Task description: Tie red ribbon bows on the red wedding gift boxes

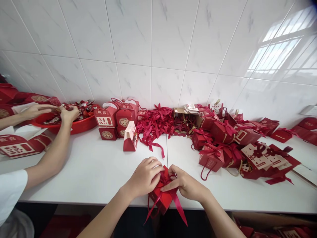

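A small red gift box (162,198) sits at the near edge of the white table (99,168), with a red ribbon (179,206) wrapped over it and its ends hanging off the edge. My left hand (145,177) is closed, with its fingers curled over the top left of the box and pinching the ribbon. From the right side, my right hand (185,185) pinches the ribbon on top of the box, fingers pressed together.
A heap of loose red ribbons (156,124) lies at the back centre. Tied red boxes (218,145) pile up on the right; untied boxes (116,120) stand left of centre. Another person's hands (66,114) reach into a red basin (79,125) of sweets at the left.
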`<state>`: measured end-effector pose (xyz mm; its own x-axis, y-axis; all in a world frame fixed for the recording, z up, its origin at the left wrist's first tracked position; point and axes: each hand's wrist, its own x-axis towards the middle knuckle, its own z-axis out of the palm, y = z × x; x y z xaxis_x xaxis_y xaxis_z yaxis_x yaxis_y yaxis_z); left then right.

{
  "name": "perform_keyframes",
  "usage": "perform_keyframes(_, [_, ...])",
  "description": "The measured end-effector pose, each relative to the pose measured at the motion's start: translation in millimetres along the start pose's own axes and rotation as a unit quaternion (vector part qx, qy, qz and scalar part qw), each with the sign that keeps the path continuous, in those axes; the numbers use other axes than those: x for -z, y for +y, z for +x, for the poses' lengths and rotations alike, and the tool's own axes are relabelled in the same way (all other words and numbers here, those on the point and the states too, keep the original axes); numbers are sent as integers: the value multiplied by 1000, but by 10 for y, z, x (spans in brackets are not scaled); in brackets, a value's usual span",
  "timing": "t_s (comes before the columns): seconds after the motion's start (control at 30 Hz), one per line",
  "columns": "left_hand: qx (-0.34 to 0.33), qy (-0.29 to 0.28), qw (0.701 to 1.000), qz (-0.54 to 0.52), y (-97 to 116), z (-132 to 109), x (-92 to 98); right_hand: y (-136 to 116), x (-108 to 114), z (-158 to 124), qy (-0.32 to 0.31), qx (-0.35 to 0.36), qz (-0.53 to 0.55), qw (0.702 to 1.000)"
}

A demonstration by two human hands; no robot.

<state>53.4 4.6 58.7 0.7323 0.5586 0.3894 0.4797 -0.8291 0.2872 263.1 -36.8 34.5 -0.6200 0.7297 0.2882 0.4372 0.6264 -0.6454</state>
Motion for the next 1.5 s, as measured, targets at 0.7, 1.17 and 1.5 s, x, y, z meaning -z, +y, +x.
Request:
perform_keyframes(0.7, [87, -91, 962, -242, -56, -20, -5, -4, 10, -18, -9, -5, 16, 1000])
perform_keyframes(1.17, [166, 50, 943, -282, 146, -7, -120, -40, -11, 1, 10, -1, 21, 1000])
perform_keyframes(1.5, [212, 50, 928, -302, 236, -8, -210, -21, -34, -41, 35, 0, 29, 999])
